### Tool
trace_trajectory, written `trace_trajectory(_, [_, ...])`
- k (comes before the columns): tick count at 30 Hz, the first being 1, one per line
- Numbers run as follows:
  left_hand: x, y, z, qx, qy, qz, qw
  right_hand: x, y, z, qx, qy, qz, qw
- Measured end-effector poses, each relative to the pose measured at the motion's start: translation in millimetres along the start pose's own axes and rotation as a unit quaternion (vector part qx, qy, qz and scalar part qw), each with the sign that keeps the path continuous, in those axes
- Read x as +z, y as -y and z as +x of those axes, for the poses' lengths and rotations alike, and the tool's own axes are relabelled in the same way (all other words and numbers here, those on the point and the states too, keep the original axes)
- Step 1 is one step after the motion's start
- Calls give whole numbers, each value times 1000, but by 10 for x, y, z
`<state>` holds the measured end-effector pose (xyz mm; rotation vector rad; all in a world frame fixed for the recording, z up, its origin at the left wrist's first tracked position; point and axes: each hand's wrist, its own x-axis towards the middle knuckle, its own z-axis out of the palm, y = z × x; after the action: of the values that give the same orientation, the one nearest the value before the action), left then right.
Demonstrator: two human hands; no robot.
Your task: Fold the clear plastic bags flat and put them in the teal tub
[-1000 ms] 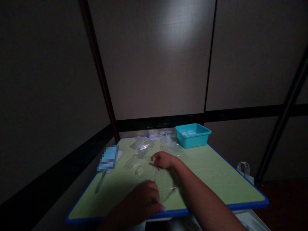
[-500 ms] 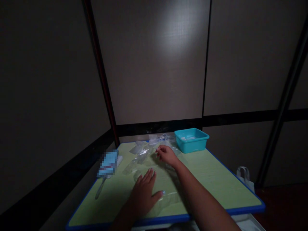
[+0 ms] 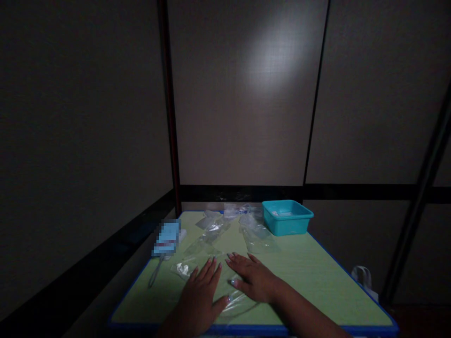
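A clear plastic bag [image 3: 235, 306] lies on the light green table in front of me. My left hand [image 3: 200, 295] rests on it with the palm down and fingers stretched out, thumb pointing right. Beside it, my right hand [image 3: 252, 278] lies flat on the same bag, its fingers pointing left and away from me. Farther back, more clear plastic bags [image 3: 259, 237] are spread over the table. The part of the bag beneath both palms is hidden.
A turquoise plastic basin [image 3: 288, 223] with something white inside stands at the back right. On the left edge lies a blurred-out blue item [image 3: 167, 238] with a strap [image 3: 155, 273]. The table [image 3: 317, 286] has a blue rim. A white bag [image 3: 366, 281] is beyond its right side.
My right hand has come down from the table's middle, uncurled, and now lies flat on the bag. My left hand is still flat. The view has shifted slightly left.
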<state>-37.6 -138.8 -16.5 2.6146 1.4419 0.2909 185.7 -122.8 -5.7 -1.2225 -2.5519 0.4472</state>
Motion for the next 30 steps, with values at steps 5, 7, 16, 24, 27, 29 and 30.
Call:
trace_trajectory(5, [-46,76,-111,-20,-11,-3,1000,-99,19,-6,55,20,-54,997])
trace_trajectory(7, [-59,133,-174,-22,-18,1,1000,-97,45,-2,60,23,-62,996])
trace_trajectory(16, [98,516,-523,-75,-82,69,991,-99,-72,-35,107,38,-67,991])
trace_trajectory(24, [182,689,-714,-67,-240,63,966,-88,-141,-61,162,-71,-99,979])
trace_trajectory(27, [129,645,-719,-45,-244,24,969,-93,-81,-51,110,-85,-67,988])
trace_trajectory(29, [67,595,-684,-27,-226,-5,974,-84,-52,-45,74,-56,-39,995])
trace_trajectory(30, [28,571,-657,-18,-214,-20,976,-75,-46,-43,63,-35,-27,997])
